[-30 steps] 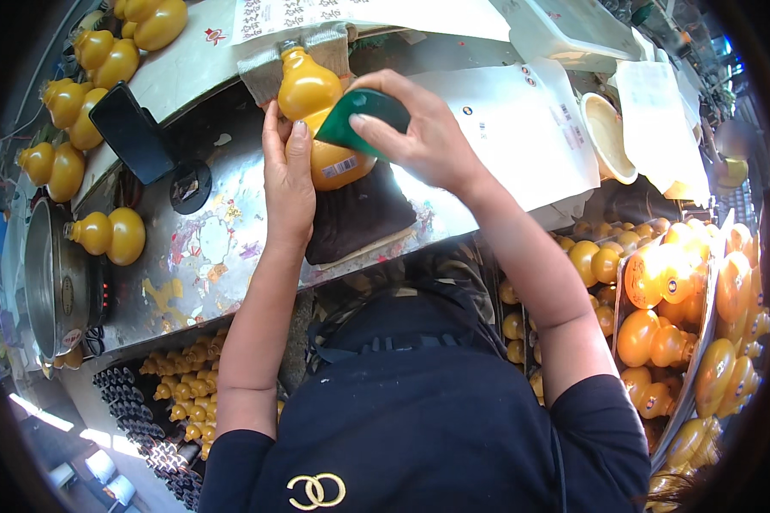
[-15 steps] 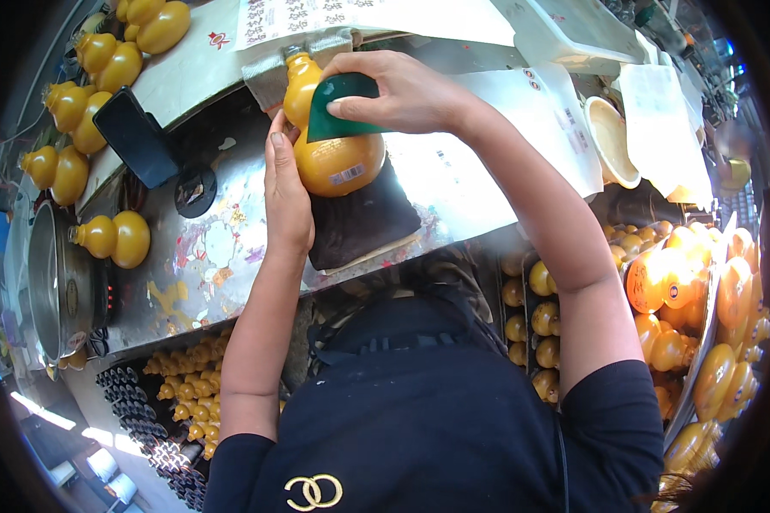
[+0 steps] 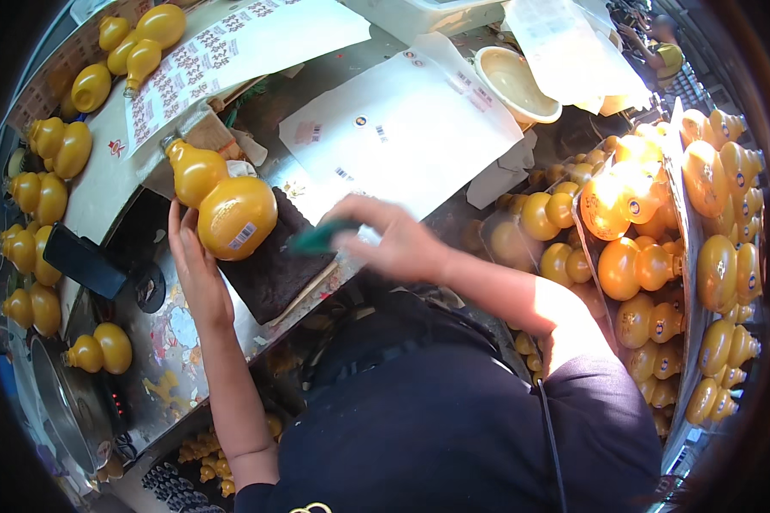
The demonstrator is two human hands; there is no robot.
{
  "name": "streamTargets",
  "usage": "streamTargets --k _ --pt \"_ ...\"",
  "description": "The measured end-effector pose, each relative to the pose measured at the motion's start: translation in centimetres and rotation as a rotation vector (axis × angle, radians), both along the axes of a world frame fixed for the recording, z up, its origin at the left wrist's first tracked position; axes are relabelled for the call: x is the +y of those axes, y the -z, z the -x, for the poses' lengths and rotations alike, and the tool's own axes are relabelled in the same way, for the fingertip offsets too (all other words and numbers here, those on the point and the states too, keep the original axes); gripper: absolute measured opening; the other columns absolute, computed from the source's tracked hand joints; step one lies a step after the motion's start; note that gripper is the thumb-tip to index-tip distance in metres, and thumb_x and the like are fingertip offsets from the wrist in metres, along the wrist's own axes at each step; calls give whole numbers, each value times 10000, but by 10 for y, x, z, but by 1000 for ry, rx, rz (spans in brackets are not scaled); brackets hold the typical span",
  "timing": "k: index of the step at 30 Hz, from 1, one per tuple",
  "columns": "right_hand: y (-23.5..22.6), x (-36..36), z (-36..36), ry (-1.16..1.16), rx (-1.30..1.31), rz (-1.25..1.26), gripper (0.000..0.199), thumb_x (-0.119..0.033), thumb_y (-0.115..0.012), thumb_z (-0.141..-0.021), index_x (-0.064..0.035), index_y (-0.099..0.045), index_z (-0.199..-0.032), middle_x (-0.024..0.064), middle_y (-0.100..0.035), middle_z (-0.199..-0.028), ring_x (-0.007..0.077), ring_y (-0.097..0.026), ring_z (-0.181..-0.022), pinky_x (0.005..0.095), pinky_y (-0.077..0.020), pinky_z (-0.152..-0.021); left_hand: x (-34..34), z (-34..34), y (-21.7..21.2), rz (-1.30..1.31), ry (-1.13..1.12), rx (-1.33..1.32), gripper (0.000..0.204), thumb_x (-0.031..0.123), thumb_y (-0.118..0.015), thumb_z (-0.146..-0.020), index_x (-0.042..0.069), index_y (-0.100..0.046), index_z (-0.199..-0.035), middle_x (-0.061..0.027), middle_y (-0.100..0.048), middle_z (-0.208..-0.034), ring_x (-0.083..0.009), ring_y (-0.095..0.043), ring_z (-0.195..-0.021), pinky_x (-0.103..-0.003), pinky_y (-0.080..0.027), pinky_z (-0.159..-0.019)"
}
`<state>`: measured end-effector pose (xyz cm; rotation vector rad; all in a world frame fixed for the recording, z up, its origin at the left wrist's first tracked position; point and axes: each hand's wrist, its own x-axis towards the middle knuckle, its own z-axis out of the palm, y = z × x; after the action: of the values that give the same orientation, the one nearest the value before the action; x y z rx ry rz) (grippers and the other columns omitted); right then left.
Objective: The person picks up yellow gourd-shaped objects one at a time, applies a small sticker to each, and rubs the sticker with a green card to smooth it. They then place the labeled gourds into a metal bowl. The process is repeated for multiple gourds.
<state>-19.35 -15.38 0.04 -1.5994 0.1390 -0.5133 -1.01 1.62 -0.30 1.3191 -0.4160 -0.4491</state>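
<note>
A glossy yellow gourd-shaped bottle [image 3: 239, 214] lies tilted on a dark cloth pad [image 3: 269, 265], its neck pointing up and left onto a pale rest [image 3: 205, 132]. A small barcode label shows on its wide lower bulb. My left hand [image 3: 198, 274] touches the bottle's left side with its fingers stretched out along it; some fingertips are partly hidden by the bulb. To the right of the bottle and apart from it, my right hand [image 3: 393, 239] is closed on a green scraper [image 3: 312, 238], both blurred by motion.
A sheet of stickers [image 3: 402, 128] lies beyond the pad, near a cream bowl [image 3: 513, 85]. A phone [image 3: 81, 261] on a stand and several gourd bottles [image 3: 103, 349] are at the left. A metal pan [image 3: 64, 402] stands lower left. Stacked gourd bottles [image 3: 633, 269] fill the right.
My right hand has drawn the green scraper off the bottle, down and to the right. The head view has shifted right, showing more of the stacked bottles. My left hand stays against the bottle.
</note>
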Motion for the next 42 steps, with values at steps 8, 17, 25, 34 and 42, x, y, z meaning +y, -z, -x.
streamTargets --k 8,17,25,34,42 --pt "21 -134 -27 282 487 438 318 -246 -425 -939 -100 -678 -1064 106 -665 -966 188 -634 -926 338 -488 -834 13 15 16 -109 96 -237 995 492 -702 -827 85 -124 -1528 -139 -303 -1489 -248 -331 -1371 -368 -254 -1131" --pt "24 -165 -9 329 1084 1092 560 -91 -421 -857 -283 -512 -1375 100 -689 -1015 269 -672 -915 382 -531 -766 16 12 18 -165 89 -321 1057 520 -725 -787 94 -109 -1532 -148 -299 -1492 -271 -322 -1376 -382 -227 -1139" --pt "47 -120 113 480 639 600 302 -121 -544 -842 -165 -699 -1098 107 -667 -777 252 -636 -697 347 -509 -667 2 20 9 -405 -20 -514 1044 122 -802 -721 135 -147 -1534 -152 -324 -1489 -274 -351 -1361 -384 -250 -1129" --pt "99 -99 82 960 535 -410 537 -436 -772 -775 -37 -488 -995 47 -519 -802 98 -449 -513 247 -355 -450 -3 27 -7 -551 -185 -1169 898 43 -833 -684 82 -358 -1445 -130 -443 -1375 -304 -415 -1263 -412 -322 -1073" --pt "68 -70 105 871 341 -802 272 -281 -697 -823 -68 -540 -884 21 -549 -791 118 -505 -588 264 -399 -505 7 23 8 -467 -158 -1004 882 49 -802 -733 85 -316 -1468 -145 -390 -1417 -307 -375 -1319 -416 -290 -1102"
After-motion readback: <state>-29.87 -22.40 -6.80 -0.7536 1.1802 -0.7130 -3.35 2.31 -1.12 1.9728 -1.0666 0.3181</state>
